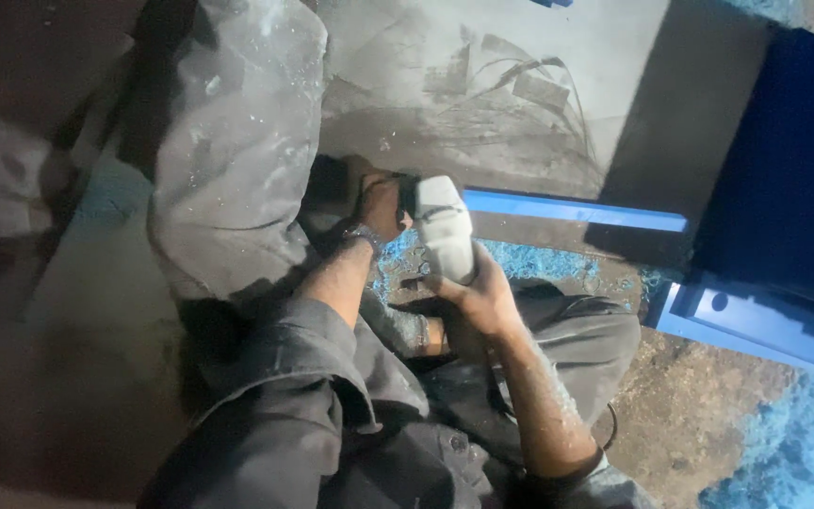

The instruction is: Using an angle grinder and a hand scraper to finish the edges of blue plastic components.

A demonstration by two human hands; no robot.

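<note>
A pale grey hand-held power tool (445, 226) is gripped in both hands. My right hand (480, 300) wraps the rear of its body from below. My left hand (381, 205) holds the front end, near the dark head of the tool. The tool's head meets the near end of a long blue bar (577, 210) that lies across the floor. Blue shavings (529, 261) are scattered just beneath the bar. The tool's working tip is hidden behind my left hand.
A large dusty grey sack (237, 141) stands at the left, against my left arm. A blue bracket with a round hole (746, 316) lies at the right, with a heap of blue shavings (793, 443) beyond. My knees, in dark trousers (558, 330), are folded below.
</note>
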